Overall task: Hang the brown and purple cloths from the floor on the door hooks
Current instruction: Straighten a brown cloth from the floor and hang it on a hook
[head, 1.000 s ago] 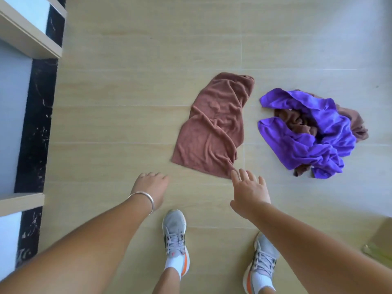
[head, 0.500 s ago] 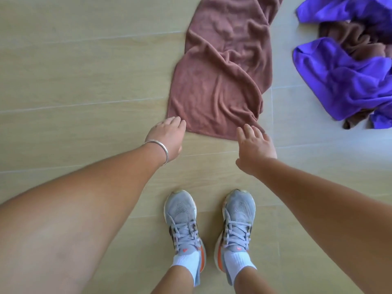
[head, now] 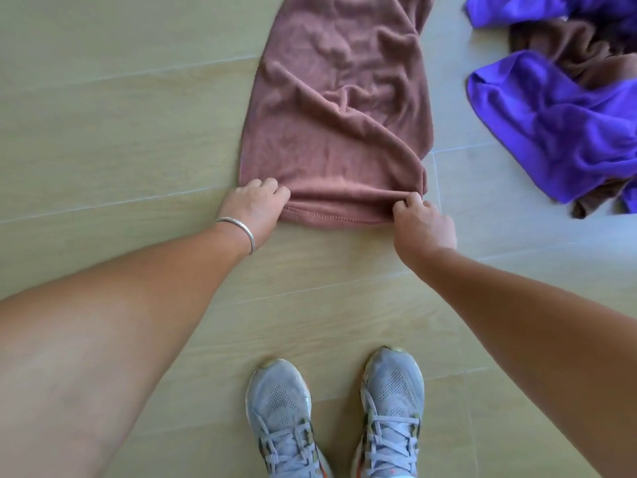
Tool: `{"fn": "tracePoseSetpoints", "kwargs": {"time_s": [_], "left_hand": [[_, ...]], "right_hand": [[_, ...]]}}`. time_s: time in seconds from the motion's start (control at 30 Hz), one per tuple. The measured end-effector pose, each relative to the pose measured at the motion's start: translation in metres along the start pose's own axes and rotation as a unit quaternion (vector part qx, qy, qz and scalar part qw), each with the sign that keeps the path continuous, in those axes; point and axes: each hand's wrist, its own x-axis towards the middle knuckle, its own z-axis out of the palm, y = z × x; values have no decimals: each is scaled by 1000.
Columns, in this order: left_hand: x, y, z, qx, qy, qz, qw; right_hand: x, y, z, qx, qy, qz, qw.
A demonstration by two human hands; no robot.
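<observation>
Here we pinch the brown cloth (head: 339, 108), lying on the floor (head: 120, 132), at its near hem, left hand (head: 253, 210) and right hand (head: 422, 222) with fingers curled; one purple cloth (head: 558, 132) lies right, over another brown one (head: 568, 46).

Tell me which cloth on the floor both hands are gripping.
The brown cloth spread flat ahead of the shoes: left hand and right hand pinch its near hem corners. The purple cloth lies untouched, crumpled to the right.

Bare floor (head: 120, 139) lies open left of the brown cloth (head: 337, 108); purple cloth (head: 558, 132) crowds its right.
</observation>
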Motion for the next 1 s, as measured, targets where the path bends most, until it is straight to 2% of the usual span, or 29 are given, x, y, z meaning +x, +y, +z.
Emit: {"fn": "tracePoseSetpoints", "kwargs": {"time_s": [0.13,0.37,0.5,0.67,0.83,1.0], "left_hand": [[-38,-9,-32,42,-89,-16,995],[-170,-4,-94,-63,-191,-60,978],[-205,-16,-148,-59,-231,-90,967],[-184,-58,-265,-41,-163,-138,976],[-158,-110,-426,-37,-49,-184,981],[-167,-150,-574,-35,82,-219,972]], "right_hand": [[-28,0,-31,0,-31,-35,999],[-146,-3,-87,-39,-97,-106,989],[-160,3,-154,-46,-87,-117,988],[-121,13,-301,-63,6,-115,991],[-100,29,-465,-65,121,-96,986],[-108,39,-605,-36,200,-83,976]]}}
